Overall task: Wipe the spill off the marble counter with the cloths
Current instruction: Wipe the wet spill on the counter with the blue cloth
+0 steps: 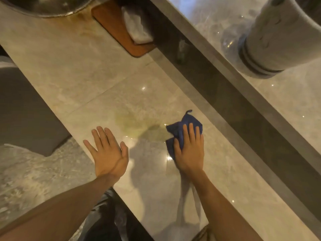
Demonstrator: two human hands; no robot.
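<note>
Spill [139,125]: thin yellow-green film, irregular blotch, on polished marble worktop [78,80], approx mid-slab, just past a seam line. Surface glossy, grey-beige veining, pin-point light reflections.

Cloth [182,130]: dark blue, soft nap, crumpled, small hanging loop at far corner. Lies on worktop at right edge of spill, touching it or nearly so. Only one cloth in view.

Right hand [190,150]: palm down on cloth, fingers spread over it, pressing it flat to marble rather than clenched; grip = flat hold on cloth.

Left hand [108,151]: grip released, fingers extended, palm flat near front edge of worktop, just left of spill, holding nothing.

Further out: brown wooden tray [119,34], rounded corners, w/ white folded item inside, at back of worktop. Metal bowl rim [46,9] far left corner. Raised marble ledge [281,108] to right, dark riser beneath; on it a pale cylindrical vessel [278,35] w/ dark bands at base.
</note>
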